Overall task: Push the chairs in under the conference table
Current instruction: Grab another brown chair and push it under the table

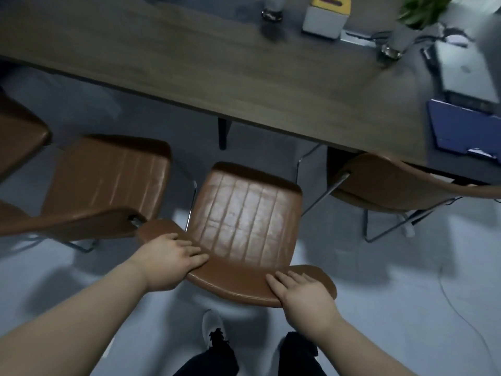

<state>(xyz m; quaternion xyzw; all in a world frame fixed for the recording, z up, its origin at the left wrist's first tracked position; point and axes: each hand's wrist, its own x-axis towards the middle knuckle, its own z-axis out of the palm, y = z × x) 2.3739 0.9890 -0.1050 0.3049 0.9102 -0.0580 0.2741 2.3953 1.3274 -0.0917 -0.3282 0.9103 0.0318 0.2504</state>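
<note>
Standing right behind the middle chair (244, 213), the person has both hands on its backrest (233, 286). Left hand (173, 256) lies on the left end and right hand (301, 291) on the right end. Fingers lie pretty much flat, pressing rather than wrapping; thumbs are hidden. The seat sits short of the table (189, 63) edge. The left chair (108, 175) is out too, and the right chair (393, 185) is partly under.

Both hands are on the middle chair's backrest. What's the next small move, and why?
Probably push the middle chair forward: the left hand and right hand rest on its backrest, and it stands fully clear of the conference table, with floor showing between.
</note>
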